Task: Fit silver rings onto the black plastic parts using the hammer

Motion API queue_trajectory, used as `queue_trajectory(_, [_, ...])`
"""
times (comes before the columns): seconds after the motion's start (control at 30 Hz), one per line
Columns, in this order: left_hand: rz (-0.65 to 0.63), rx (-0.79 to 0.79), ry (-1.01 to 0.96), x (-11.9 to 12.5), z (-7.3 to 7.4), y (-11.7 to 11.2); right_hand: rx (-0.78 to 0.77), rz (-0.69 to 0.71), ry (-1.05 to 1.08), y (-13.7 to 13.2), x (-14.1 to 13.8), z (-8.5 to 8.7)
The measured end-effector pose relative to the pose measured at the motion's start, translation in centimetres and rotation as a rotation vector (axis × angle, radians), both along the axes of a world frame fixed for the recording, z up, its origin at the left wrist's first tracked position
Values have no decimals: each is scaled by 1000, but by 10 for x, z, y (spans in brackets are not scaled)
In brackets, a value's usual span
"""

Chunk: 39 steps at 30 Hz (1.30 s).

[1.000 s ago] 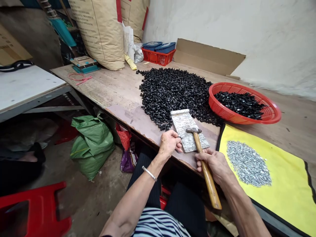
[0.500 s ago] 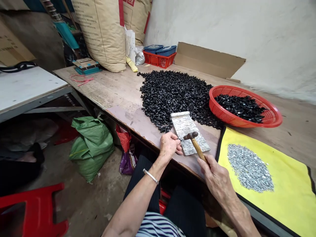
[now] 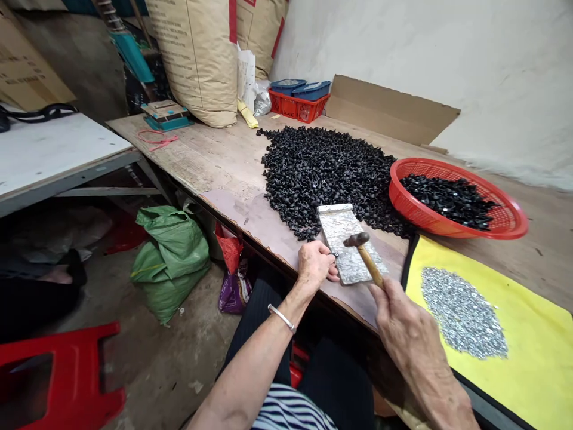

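My left hand (image 3: pixel 317 263) pinches a small black clip (image 3: pixel 333 255) at the left edge of a worn, whitish metal plate (image 3: pixel 347 239). Most of the clip is hidden by the fingers. Wrapped round the wooden handle of a hammer (image 3: pixel 367 258) is my right hand (image 3: pixel 400 313). The hammer's dark head hangs above the plate, just right of the clip. Behind the plate spreads a large pile of small black clips (image 3: pixel 326 173). To the right, small shiny metal pieces (image 3: pixel 463 312) lie heaped on a yellow cloth (image 3: pixel 532 334).
A red plastic basket (image 3: pixel 505 230) with black pieces stands at the right. At the back are a red crate (image 3: pixel 299 108) with blue containers, a cardboard sheet (image 3: pixel 394 107) and paper sacks (image 3: pixel 201 60). A green sack (image 3: pixel 172 263) and red stool (image 3: pixel 67 370) are on the floor at left.
The hammer head has lifted slightly and shifted away from the clip. My left hand keeps its pinch on the clip. The whole view has shifted, so things appear a little further right.
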<state>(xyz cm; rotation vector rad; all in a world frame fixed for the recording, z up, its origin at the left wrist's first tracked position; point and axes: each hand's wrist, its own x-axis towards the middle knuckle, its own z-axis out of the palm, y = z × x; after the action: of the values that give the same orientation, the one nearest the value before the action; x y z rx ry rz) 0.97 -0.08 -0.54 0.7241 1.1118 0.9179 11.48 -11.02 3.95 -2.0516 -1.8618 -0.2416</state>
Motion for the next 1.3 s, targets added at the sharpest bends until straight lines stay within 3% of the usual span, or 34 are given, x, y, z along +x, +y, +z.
queue_trajectory(0.13, [-1, 3, 12, 0, -2, 0, 157, -38, 39, -1, -2, 12])
queue_trajectory(0.37, [14, 48, 27, 1, -3, -3, -11, 19, 12, -1, -2, -6])
queue_trajectory(0.53, [10, 57, 57, 1, 0, -5, 207, -11, 74, -4, -4, -4])
queue_trajectory(0.7, [13, 58, 41, 1, -1, -5, 18, 49, -71, -4, -4, -4])
queue_trajectory(0.87, [9, 39, 25, 0, -1, -3, 299, -5, -29, -4, -10, -3])
queue_trajectory(1.0, [9, 29, 25, 0, -1, -3, 42, -15, -132, -4, -11, -9])
queue_trajectory(1.07, [8, 38, 26, 0, -2, -3, 59, -31, -111, -5, -10, -9])
queue_trajectory(1.17, [5, 41, 34, 1, -3, -3, 224, -78, -7, -6, -11, -9])
queue_trajectory(1.3, [9, 36, 36, 1, -2, -3, 11, -41, -82, -6, -14, -16])
